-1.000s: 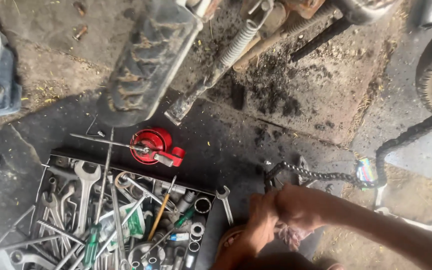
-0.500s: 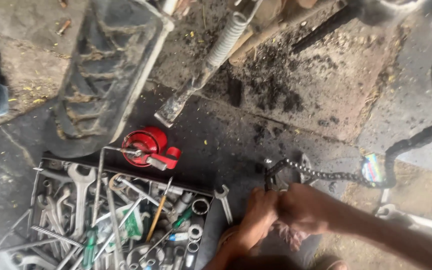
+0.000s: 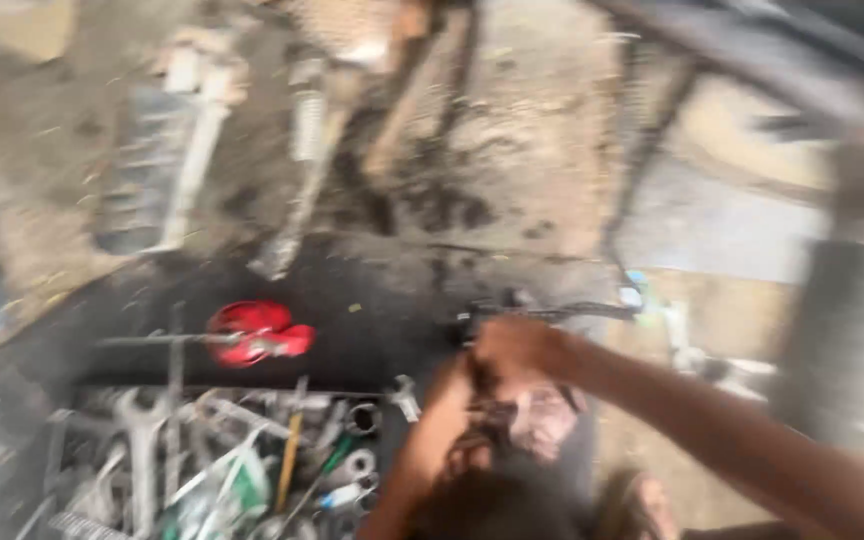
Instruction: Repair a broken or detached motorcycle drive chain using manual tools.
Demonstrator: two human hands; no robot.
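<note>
The whole view is motion-blurred. My right hand (image 3: pixel 515 345) reaches in from the lower right and is closed on the near end of a dark, greasy chain (image 3: pixel 562 312), which runs right across the ground. My left hand (image 3: pixel 460 385) comes up from the bottom edge and sits just under and against the right hand. Its fingers are too smeared to show a grip. A pinkish worn object (image 3: pixel 542 420) lies directly below both hands.
An open tool tray (image 3: pixel 82 400) of wrenches and screwdrivers sits at the lower left. A red oil can (image 3: pixel 252 330) lies just beyond it on the black oily ground. A coil spring (image 3: pixel 307 120) and metal vehicle parts lie farther off, with a dark upright shape (image 3: pixel 832 330) at right.
The camera has swung sharply, so the picture is blurred and the tyre has left the view. Both hands stay together at the chain's end.
</note>
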